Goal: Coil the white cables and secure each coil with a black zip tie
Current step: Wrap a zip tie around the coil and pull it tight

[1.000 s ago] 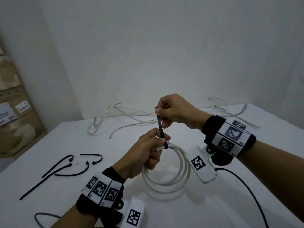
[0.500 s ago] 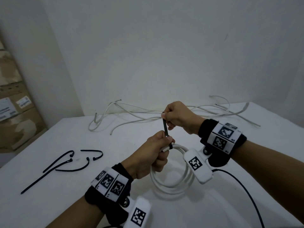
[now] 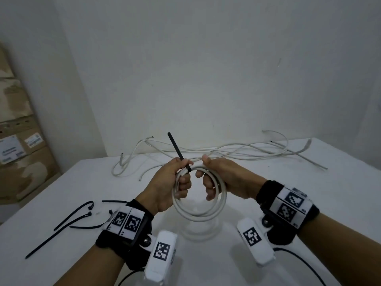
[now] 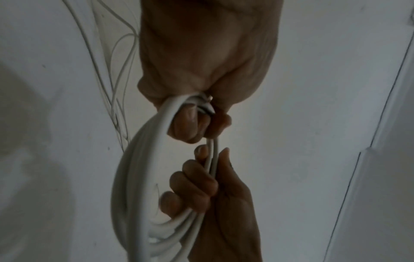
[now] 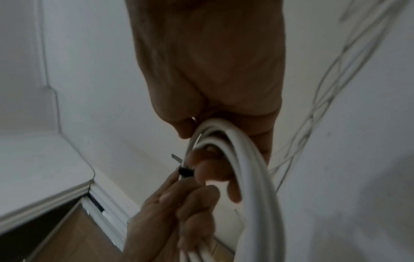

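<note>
The white cable coil (image 3: 199, 200) is a round ring of a few loops, held up above the counter (image 3: 206, 265). A black zip tie (image 3: 179, 151) is wrapped around the coil at about 11 o'clock on the ring, and its long thin tail sticks up and leans toward 11 o'clock. More loose white cables (image 3: 226, 150) lie in a messy tangle at the far edge of the counter, at 12 o'clock. Spare black zip ties (image 3: 68, 222) lie flat on the counter at 9 o'clock, well apart from the coil.
</note>
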The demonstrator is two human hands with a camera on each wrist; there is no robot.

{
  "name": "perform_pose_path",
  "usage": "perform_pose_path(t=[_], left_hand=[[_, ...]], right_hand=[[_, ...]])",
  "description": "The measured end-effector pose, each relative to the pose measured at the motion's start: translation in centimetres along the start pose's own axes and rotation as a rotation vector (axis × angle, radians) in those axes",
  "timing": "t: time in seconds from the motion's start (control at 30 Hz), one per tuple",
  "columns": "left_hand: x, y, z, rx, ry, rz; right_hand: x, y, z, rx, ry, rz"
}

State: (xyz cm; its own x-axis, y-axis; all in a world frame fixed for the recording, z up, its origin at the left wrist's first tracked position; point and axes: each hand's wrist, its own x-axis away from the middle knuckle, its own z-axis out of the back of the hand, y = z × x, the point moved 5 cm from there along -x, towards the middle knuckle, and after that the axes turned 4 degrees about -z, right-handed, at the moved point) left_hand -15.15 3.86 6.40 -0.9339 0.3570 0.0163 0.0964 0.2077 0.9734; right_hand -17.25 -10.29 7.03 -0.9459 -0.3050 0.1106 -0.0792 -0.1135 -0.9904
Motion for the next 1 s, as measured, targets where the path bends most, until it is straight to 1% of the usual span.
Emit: perform_pose_path(t=[0.1, 0.17, 0.23, 0.37, 0.5, 0.57, 0.63, 0.73, 0.83, 0.9, 1.0], left_hand=[[0.0, 0.4, 0.7, -0.204, 0.084, -0.119], [0.0, 0.7, 1.3, -0.276, 0.156, -0.222], [0.2, 0.8, 1.7, -0.260, 0.222, -0.298], [0.7, 0.2, 1.8, -0.203, 0.367, -0.342], [0.5, -0.1, 2.0, -0.291, 0.416, -0.360], [0.3, -0.2, 2.1, -0.387, 0.394, -0.365], [0.2, 0.0, 2.0, -0.456, 0.326, -0.371], [0.5, 0.1, 1.4, -0.489, 0.155, -0.307], [0.8, 0.0, 0.4, -0.522, 0.004, -0.256], [0.9, 0.0, 0.1, -0.480, -0.037, -0.241], [1.0, 0.2, 0.1, -0.451, -0.035, -0.231]], right_hand=[[-0.1, 0.7, -0.7, -0.171, 0.025, -0.071], [-0.2, 0.8, -1.1, -0.159, 0.063, -0.056], [-0.1, 1.0, -1.5, -0.116, 0.094, -0.027], [0.0, 1.8, -2.2, -0.092, 0.133, 0.002], [0.1, 2.5, -2.5, -0.080, 0.155, 0.028], [0.2, 2.7, -2.2, -0.037, 0.139, 0.011], [0.2, 2.2, -1.3, 0.123, 0.162, 0.014], [0.1, -0.5, -0.3, 0.381, 0.260, 0.112], [-0.3, -3.6, -1.1, 0.520, 0.225, 0.214], [-0.7, -4.6, -1.7, 0.610, 0.197, 0.244], [-1.2, -5.0, -1.8, 0.658, 0.173, 0.223]])
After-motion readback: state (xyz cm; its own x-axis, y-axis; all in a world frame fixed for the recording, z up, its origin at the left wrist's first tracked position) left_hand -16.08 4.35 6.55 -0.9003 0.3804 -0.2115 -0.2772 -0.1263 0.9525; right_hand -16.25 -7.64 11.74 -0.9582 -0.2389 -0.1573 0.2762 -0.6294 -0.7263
